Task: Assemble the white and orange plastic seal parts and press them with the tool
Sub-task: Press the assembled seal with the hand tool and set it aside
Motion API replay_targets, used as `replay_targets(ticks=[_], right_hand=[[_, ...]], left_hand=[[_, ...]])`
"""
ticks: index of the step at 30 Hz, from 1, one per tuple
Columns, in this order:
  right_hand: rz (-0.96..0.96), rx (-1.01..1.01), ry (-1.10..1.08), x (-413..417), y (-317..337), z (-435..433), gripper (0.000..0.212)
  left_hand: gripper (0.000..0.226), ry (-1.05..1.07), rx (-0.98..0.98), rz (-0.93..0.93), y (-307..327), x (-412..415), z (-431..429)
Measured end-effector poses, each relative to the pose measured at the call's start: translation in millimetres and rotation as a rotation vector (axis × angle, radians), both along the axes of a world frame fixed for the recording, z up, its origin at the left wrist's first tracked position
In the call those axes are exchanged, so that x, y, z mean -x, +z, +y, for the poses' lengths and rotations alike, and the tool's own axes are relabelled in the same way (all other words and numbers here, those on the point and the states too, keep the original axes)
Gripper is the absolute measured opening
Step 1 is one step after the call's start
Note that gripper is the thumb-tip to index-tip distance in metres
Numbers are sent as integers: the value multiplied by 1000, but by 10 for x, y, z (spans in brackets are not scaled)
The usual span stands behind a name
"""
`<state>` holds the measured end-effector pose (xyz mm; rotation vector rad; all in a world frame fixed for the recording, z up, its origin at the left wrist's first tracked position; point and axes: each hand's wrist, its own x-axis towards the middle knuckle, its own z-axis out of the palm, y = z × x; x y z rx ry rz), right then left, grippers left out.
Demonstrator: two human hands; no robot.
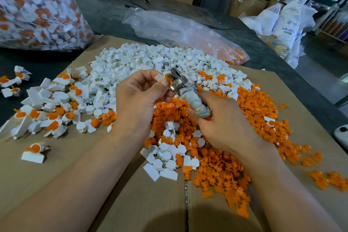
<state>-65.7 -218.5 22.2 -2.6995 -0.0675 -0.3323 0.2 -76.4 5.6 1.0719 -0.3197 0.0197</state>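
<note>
Your left hand (139, 94) pinches a seal (161, 78) at the head of the tool (178, 81) your right hand (220, 122) grips. A small finished pile (49, 100) lies left; heaps of loose parts (250, 111) wait unassembled.

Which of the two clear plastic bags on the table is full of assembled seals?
The bulging bag at the far left, packed with white-and-orange seals. The flat bag behind the white pile holds only some orange parts.
</note>
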Motion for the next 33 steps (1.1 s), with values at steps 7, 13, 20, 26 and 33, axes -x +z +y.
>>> replay_targets(ticks=[7,13,20,26,33], right_hand=[[16,22,-7,-13,-10,6,14],[7,55,-26,-21,-21,21,10],[-36,39,-1,-9,-36,29,12],[-33,46,-42,-34,-62,-14,20],[-40,57,-279,-92,-43,-294,33]], left_hand=[[21,13,-12,15,-3,0,0],[19,13,-7,40,8,12,-3],[19,14,5,54,32,20,21],[17,-11,-15,130,47,-8,7],[12,-28,-10,278,26,-54,19]])
